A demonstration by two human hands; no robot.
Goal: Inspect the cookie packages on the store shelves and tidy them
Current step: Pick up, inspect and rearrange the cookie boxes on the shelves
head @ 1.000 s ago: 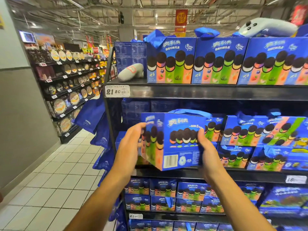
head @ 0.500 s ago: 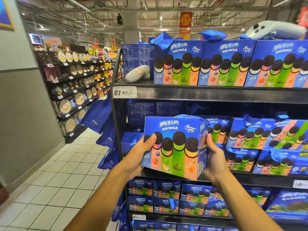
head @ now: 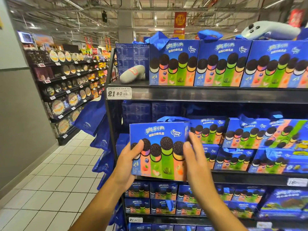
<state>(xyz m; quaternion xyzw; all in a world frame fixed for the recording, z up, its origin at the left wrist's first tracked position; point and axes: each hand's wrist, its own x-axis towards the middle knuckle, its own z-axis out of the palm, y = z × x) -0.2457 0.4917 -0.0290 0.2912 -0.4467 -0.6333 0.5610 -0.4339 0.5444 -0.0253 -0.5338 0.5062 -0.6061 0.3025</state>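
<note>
I hold a blue cookie gift box upright in front of the middle shelf, its printed front toward me. My left hand grips its lower left corner, thumb on the front and fingers behind. My right hand is blurred and lies against the box's right edge with fingers pointing straight up and the thumb over the front. Similar boxes stand and lie in uneven stacks on the middle shelf to the right. Further boxes stand in a row on the top shelf.
A grey plush toy lies at the top shelf's left end, another on top of the boxes. Blue bags hang off the rack's left side. More boxes fill the lower shelves. A tiled aisle runs left, past a tin-lined rack.
The box has been turned from corner-on to fully front-facing and sits level at the middle shelf. My right hand has shifted along the box's right edge, fingers straightened.
</note>
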